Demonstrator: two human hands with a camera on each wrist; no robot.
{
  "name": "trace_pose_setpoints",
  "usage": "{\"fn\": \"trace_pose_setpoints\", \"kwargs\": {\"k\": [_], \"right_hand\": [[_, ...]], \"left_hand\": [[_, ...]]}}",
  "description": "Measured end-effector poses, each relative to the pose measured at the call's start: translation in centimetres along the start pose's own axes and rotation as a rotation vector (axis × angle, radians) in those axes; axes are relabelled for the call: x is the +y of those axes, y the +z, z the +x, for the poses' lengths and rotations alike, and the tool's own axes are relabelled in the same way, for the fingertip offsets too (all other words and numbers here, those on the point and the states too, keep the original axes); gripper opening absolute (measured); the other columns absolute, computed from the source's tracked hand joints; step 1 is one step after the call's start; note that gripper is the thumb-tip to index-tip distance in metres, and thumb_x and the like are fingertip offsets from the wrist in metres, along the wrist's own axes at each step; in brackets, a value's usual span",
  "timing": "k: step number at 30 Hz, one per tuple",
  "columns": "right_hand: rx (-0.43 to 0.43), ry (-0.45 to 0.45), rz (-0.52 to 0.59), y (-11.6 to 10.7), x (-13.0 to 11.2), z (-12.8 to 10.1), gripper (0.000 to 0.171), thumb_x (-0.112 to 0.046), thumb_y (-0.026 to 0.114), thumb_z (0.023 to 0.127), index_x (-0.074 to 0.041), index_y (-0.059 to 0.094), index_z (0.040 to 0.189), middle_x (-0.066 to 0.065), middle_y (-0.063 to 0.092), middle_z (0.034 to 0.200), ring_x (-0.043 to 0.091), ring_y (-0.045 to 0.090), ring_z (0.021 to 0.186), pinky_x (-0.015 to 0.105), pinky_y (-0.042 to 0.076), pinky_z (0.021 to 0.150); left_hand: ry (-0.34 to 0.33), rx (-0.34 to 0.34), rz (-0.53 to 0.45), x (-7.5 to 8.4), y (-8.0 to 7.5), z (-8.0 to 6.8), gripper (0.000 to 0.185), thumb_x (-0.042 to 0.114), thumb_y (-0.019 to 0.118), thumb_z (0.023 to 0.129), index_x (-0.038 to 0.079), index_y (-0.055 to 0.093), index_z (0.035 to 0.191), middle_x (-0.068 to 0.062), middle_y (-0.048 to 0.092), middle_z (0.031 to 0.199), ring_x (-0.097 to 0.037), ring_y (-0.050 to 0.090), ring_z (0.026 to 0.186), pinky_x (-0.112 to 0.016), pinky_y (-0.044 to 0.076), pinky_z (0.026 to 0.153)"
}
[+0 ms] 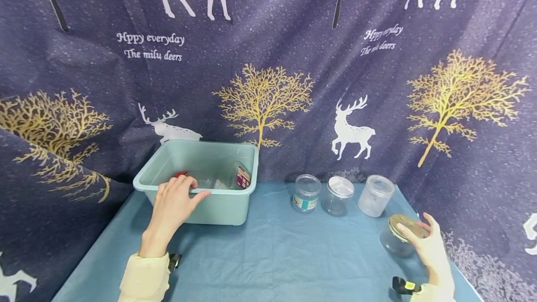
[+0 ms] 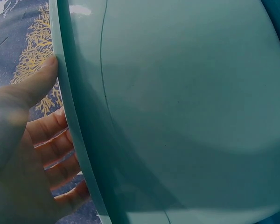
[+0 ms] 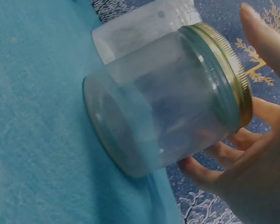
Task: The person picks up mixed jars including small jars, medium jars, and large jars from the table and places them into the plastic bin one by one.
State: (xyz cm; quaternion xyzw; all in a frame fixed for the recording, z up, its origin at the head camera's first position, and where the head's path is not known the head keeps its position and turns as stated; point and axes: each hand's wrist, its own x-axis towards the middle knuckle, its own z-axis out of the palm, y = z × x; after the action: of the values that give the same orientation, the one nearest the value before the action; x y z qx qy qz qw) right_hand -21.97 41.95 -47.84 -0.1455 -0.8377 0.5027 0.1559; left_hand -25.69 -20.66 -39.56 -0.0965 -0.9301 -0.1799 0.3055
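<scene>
My left hand [image 1: 177, 202] is over the near rim of a green plastic bin [image 1: 201, 209], its fingers reaching past the rim and its thumb pointing right along it. In the left wrist view those fingers [image 2: 51, 144] pass behind the rim and their tips are hidden. On the right, a clear jar with a gold lid [image 1: 396, 241] stands on the cloth. My right hand [image 1: 430, 243] is spread around its lid, thumb raised away from the lid in the right wrist view, other fingers [image 3: 233, 149] close behind the jar's side.
Toward the back stand a labelled clear jar [image 1: 306, 195], a silver-lidded jar [image 1: 337, 197] and a frosted jar [image 1: 375, 197]. Inside the bin lie a red item [image 1: 180, 174] and a clear container with a purple label [image 1: 243, 177]. A deer-patterned curtain [image 1: 285, 41] hangs behind the blue cloth [image 1: 285, 255].
</scene>
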Motion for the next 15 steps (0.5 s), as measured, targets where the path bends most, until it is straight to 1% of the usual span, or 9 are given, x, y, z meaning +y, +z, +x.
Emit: {"fn": "trace_pose_setpoints", "kwargs": {"k": [2, 3, 5, 6, 8, 10, 11, 13, 15], "right_hand": [[-0.024, 0.008, 0.012, 0.0, 0.3, 0.1, 0.101, -0.031, 0.070, 0.091, -0.009, -0.004, 0.156, 0.038, 0.013, 0.150, 0.056, 0.020, 0.136, 0.064, 0.022, 0.105], [-0.035, 0.009, 0.014, 0.0, 0.4, 0.0, 0.101, -0.031, 0.070, 0.091, -0.008, -0.005, 0.156, 0.039, 0.012, 0.150, 0.056, 0.019, 0.136, 0.066, 0.021, 0.105], [-0.043, 0.016, 0.024, 0.2, 0.7, 0.1, 0.102, -0.030, 0.070, 0.091, -0.007, -0.006, 0.155, 0.040, 0.011, 0.149, 0.055, 0.021, 0.134, 0.063, 0.024, 0.104], [-0.044, 0.021, 0.016, 0.2, 0.8, 0.1, 0.102, -0.030, 0.070, 0.091, -0.007, -0.006, 0.155, 0.040, 0.013, 0.148, 0.053, 0.025, 0.133, 0.058, 0.027, 0.102], [-0.038, 0.031, -0.001, 0.4, 1.2, 0.1, 0.102, -0.031, 0.070, 0.091, -0.005, -0.005, 0.154, 0.039, 0.018, 0.146, 0.045, 0.035, 0.126, 0.043, 0.035, 0.096], [-0.032, 0.037, -0.011, 0.5, 1.5, 0.1, 0.101, -0.030, 0.071, 0.090, -0.004, -0.003, 0.154, 0.037, 0.024, 0.143, 0.029, 0.045, 0.114, 0.028, 0.036, 0.086], [-0.032, 0.041, -0.013, 0.6, 1.6, 0.1, 0.102, -0.029, 0.072, 0.089, -0.004, -0.002, 0.154, 0.035, 0.027, 0.141, 0.019, 0.048, 0.107, 0.022, 0.035, 0.081], [-0.050, 0.034, -0.002, 0.6, 2.0, 0.1, 0.102, -0.026, 0.072, 0.089, -0.002, -0.004, 0.153, 0.034, 0.027, 0.140, 0.003, 0.046, 0.097, 0.015, 0.034, 0.076], [-0.072, 0.017, 0.006, 0.6, 2.3, 0.1, 0.102, -0.023, 0.073, 0.089, 0.000, -0.005, 0.151, 0.031, 0.025, 0.140, -0.008, 0.040, 0.092, 0.011, 0.033, 0.075]], "left_hand": [[0.003, 0.006, 0.001, 0.0, 0.0, 0.0, 0.038, 0.043, 0.078, 0.081, 0.010, 0.060, 0.087, -0.008, 0.059, 0.085, -0.035, 0.056, 0.086, -0.052, 0.035, 0.079], [0.005, 0.007, 0.001, 0.0, 0.0, 0.0, 0.038, 0.043, 0.078, 0.081, 0.010, 0.060, 0.087, -0.008, 0.059, 0.085, -0.035, 0.056, 0.086, -0.052, 0.035, 0.079], [0.008, 0.012, 0.001, -0.1, 0.1, 0.0, 0.038, 0.043, 0.078, 0.081, 0.010, 0.060, 0.087, -0.008, 0.059, 0.085, -0.035, 0.056, 0.086, -0.052, 0.036, 0.079], [0.010, 0.014, 0.001, -0.1, 0.1, 0.0, 0.038, 0.043, 0.078, 0.081, 0.010, 0.060, 0.087, -0.008, 0.059, 0.085, -0.035, 0.056, 0.085, -0.051, 0.036, 0.079], [0.011, 0.017, -0.001, -0.1, 0.1, 0.0, 0.038, 0.043, 0.078, 0.081, 0.010, 0.060, 0.087, -0.008, 0.059, 0.085, -0.035, 0.056, 0.085, -0.051, 0.035, 0.078], [0.013, 0.021, -0.002, 0.0, 0.1, 0.0, 0.038, 0.042, 0.078, 0.081, 0.010, 0.060, 0.086, -0.008, 0.059, 0.084, -0.035, 0.056, 0.084, -0.051, 0.036, 0.078], [0.013, 0.022, -0.003, 0.0, 0.1, 0.0, 0.038, 0.043, 0.078, 0.080, 0.010, 0.060, 0.086, -0.008, 0.059, 0.084, -0.035, 0.056, 0.084, -0.051, 0.036, 0.078], [0.013, 0.024, -0.002, 0.0, 0.0, 0.0, 0.038, 0.043, 0.078, 0.080, 0.010, 0.060, 0.086, -0.008, 0.059, 0.084, -0.035, 0.056, 0.084, -0.051, 0.036, 0.077], [0.013, 0.024, -0.002, 0.0, 0.0, 0.0, 0.038, 0.043, 0.078, 0.080, 0.010, 0.059, 0.086, -0.008, 0.058, 0.084, -0.035, 0.056, 0.084, -0.051, 0.036, 0.077]]}}
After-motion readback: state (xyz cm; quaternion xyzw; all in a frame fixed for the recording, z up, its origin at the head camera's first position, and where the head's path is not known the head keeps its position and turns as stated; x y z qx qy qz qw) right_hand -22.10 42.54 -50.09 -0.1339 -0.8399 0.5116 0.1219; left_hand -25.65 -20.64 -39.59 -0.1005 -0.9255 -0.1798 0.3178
